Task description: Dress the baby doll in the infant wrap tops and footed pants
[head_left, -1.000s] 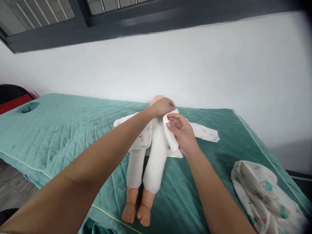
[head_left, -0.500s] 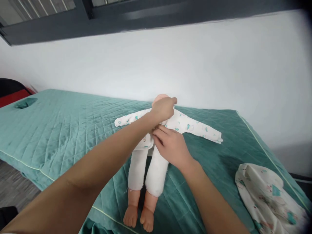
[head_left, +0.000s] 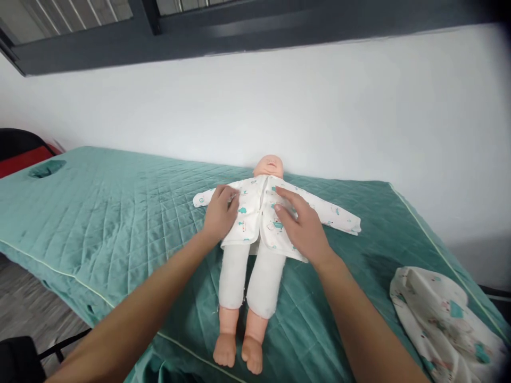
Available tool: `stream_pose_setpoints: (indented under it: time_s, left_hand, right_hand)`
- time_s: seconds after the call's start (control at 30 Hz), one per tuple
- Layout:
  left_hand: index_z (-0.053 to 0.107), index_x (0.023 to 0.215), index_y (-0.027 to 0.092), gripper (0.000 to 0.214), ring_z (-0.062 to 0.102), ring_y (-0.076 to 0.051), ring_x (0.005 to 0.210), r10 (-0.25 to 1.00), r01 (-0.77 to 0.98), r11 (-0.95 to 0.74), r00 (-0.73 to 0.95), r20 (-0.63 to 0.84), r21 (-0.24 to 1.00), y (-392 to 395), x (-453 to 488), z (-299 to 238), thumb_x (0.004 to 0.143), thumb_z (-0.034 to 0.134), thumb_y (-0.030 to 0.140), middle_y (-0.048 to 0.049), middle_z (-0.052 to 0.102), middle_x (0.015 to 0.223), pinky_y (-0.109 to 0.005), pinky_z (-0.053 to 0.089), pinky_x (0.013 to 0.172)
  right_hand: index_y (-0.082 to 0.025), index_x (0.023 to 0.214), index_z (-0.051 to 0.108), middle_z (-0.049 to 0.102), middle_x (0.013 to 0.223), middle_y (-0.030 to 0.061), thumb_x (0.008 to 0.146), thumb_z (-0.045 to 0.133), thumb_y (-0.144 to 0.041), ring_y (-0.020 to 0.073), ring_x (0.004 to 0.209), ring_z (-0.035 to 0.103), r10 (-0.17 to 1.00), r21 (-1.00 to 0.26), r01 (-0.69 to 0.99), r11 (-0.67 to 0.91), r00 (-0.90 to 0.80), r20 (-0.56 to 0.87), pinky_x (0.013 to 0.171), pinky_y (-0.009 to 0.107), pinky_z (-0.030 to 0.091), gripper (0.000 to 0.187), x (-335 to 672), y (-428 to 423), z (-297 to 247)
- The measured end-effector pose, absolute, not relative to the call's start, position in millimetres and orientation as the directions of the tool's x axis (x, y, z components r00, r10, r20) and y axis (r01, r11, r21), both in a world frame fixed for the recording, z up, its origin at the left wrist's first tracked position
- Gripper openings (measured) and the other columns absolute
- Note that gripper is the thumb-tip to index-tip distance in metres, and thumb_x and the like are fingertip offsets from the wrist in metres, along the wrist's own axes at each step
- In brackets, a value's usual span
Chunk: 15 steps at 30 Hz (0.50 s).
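A baby doll lies on its back on a teal quilted bed, head toward the wall, bare feet toward me. It wears a white printed jacket with both front flaps laid shut over its chest and the sleeves spread out to the sides, and white leggings below. My left hand lies flat on the jacket's left flap, fingers stretched. On the right flap my right hand rests flat with fingers spread. Neither hand holds anything.
A crumpled printed cloth lies on the bed at the lower right. A white wall and a dark window frame stand behind. A round hole sits at the bed's far left end, with a red and black seat beyond.
The jacket's right flap, earlier folded up in my right hand, now lies shut over the doll's chest. My left hand moved from the doll's neck down to the left flap; both hands now lie flat.
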State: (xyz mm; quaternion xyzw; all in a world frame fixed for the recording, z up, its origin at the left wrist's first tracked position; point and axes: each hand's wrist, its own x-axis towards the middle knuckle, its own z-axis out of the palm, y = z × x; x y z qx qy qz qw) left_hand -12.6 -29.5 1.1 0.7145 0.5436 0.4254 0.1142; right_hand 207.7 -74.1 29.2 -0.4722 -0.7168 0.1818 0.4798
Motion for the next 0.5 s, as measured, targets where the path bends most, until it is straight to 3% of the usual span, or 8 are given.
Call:
stream_pose_setpoints:
  time_s: [0.07, 0.17, 0.23, 0.37, 0.5]
  left_hand:
    - [0.063, 0.106, 0.022, 0.020, 0.057, -0.021, 0.123, 0.898, 0.703, -0.306, -0.010, 0.440, 0.642, -61.4, -33.2, -20.7, 0.095, 0.046, 0.021, -0.0100, 0.057, 0.127, -0.037, 0.051, 0.106]
    - [0.064, 0.107, 0.021, 0.022, 0.058, -0.022, 0.125, 0.940, 0.734, -0.266, 0.056, 0.335, 0.625, -96.9, -52.8, -41.2, 0.092, 0.048, 0.018, -0.0099, 0.057, 0.132, -0.040, 0.048, 0.111]
    - [0.064, 0.111, 0.022, 0.025, 0.057, -0.024, 0.127, 0.953, 0.762, -0.266, 0.117, 0.279, 0.590, -110.0, -57.9, -43.8, 0.091, 0.050, 0.017, -0.0093, 0.058, 0.136, -0.043, 0.047, 0.111]
    - [0.065, 0.118, 0.024, 0.030, 0.053, -0.029, 0.133, 0.960, 0.818, -0.268, 0.182, 0.214, 0.508, -117.6, -58.2, -36.2, 0.090, 0.054, 0.021, -0.0082, 0.056, 0.145, -0.049, 0.044, 0.110]
    - [0.066, 0.117, 0.024, 0.029, 0.053, -0.029, 0.133, 0.963, 0.825, -0.261, 0.185, 0.198, 0.501, -117.1, -58.1, -32.6, 0.089, 0.056, 0.027, -0.0067, 0.056, 0.146, -0.049, 0.043, 0.110]
  right_hand:
    - [-0.027, 0.135, 0.060, 0.056, 0.148, 0.0051, 0.099, 0.056, -0.040, 0.0242, 0.145, 0.044, 0.854, -0.699, 0.515, 0.496, -0.144, 0.500, 0.123, 0.051, 0.033, 0.039, 204.0, -71.9, 21.5]
    - [-0.029, 0.138, 0.058, 0.045, 0.159, 0.0026, 0.098, 0.057, -0.040, 0.0241, 0.156, 0.025, 0.837, -0.662, 0.528, 0.531, -0.206, 0.507, 0.127, 0.054, 0.024, 0.042, 196.3, -75.9, 11.4]
    - [-0.030, 0.142, 0.054, 0.039, 0.162, 0.0017, 0.099, 0.056, -0.040, 0.0233, 0.157, 0.020, 0.841, -0.671, 0.525, 0.524, -0.191, 0.507, 0.128, 0.055, 0.022, 0.044, 194.2, -85.2, 5.2]
    - [-0.031, 0.148, 0.048, 0.035, 0.164, 0.0024, 0.099, 0.057, -0.039, 0.0227, 0.155, 0.028, 0.863, -0.718, 0.514, 0.469, -0.093, 0.496, 0.129, 0.052, 0.021, 0.050, 201.4, -120.2, -10.5]
    - [-0.027, 0.155, 0.040, 0.041, 0.161, 0.0070, 0.098, 0.057, -0.040, 0.0244, 0.148, 0.040, 0.925, -0.791, 0.543, 0.283, 0.063, 0.374, 0.125, 0.051, 0.030, 0.060, 210.4, -163.7, -27.5]
